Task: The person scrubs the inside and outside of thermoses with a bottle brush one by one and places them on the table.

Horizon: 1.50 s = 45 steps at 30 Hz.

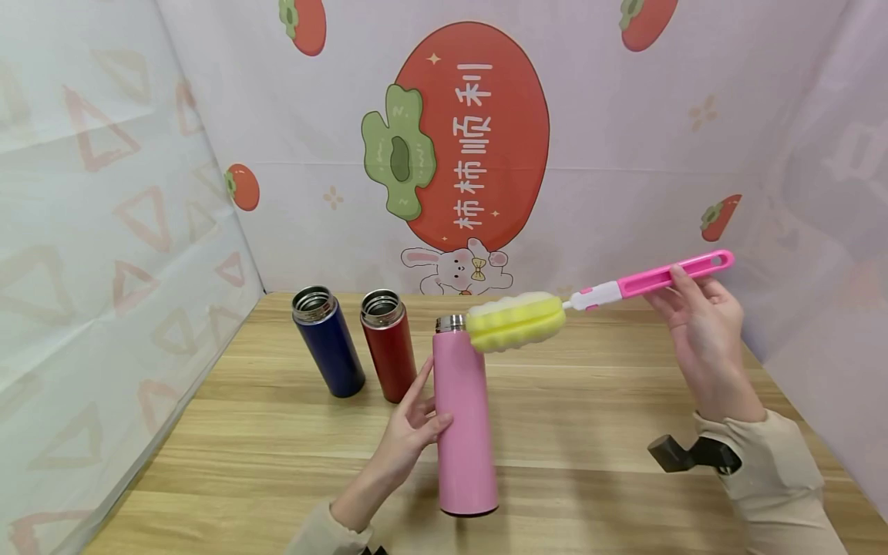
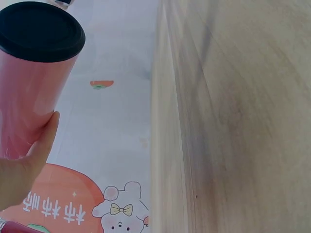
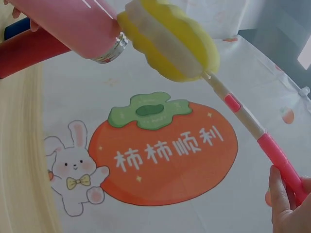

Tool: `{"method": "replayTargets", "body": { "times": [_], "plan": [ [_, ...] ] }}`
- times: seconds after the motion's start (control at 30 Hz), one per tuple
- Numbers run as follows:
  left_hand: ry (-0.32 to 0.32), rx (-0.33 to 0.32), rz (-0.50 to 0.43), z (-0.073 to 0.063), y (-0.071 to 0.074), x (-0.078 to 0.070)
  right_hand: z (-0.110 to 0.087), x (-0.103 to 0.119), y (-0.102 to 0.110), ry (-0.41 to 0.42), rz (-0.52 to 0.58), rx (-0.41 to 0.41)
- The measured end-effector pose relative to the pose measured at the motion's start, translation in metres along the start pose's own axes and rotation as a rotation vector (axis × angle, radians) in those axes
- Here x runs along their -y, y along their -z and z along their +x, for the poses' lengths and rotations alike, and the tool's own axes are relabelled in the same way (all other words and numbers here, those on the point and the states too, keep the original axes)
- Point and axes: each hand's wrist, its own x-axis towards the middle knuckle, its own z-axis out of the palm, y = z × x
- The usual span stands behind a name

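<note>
My left hand (image 1: 415,425) grips a pink thermos bottle (image 1: 463,432) around its side. The bottle stands nearly upright with its steel neck (image 1: 450,323) uncapped, and its black base (image 2: 41,31) shows from below in the left wrist view, lifted off the table. In my right hand (image 1: 711,335) is a bottle brush (image 1: 631,289), pinched by its pink handle between thumb and fingers. The brush's yellow and white sponge head (image 3: 167,41) points left, its tip right beside the bottle's neck, outside the mouth.
Left of the pink bottle, a dark red bottle (image 1: 390,347) and a dark blue bottle (image 1: 329,343) stand uncapped on the wooden table (image 1: 277,462). Printed cloth (image 1: 590,116) hangs behind the table and along both sides. A black wrist device (image 1: 694,455) sits on the right sleeve.
</note>
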Motion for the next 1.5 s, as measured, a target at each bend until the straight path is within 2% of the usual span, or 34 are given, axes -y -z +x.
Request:
{"method": "replayTargets", "body": {
  "times": [0.17,0.33,0.57,0.73,0.97,1.2,1.5],
  "plan": [
    [-0.002,0.072,-0.016,0.001,0.002,-0.001,0.001,-0.001,-0.001,-0.014,-0.001,0.001],
    [0.007,0.085,-0.015,0.002,0.002,-0.003,0.000,-0.002,0.001,-0.026,-0.036,0.022],
    [-0.016,0.096,-0.042,0.005,0.001,-0.004,-0.004,-0.005,0.005,-0.063,-0.114,0.089],
    [-0.018,0.088,-0.056,0.008,-0.001,-0.005,-0.007,-0.009,0.008,-0.117,-0.152,0.141],
    [0.025,0.044,-0.068,0.010,-0.003,-0.008,-0.014,-0.015,0.014,-0.176,-0.186,0.221],
    [0.031,0.037,-0.076,0.011,-0.004,-0.009,-0.020,-0.023,0.017,-0.205,-0.244,0.321],
    [0.011,0.032,-0.087,0.010,-0.003,-0.008,-0.025,-0.031,0.018,-0.224,-0.382,0.391]
  ]
}}
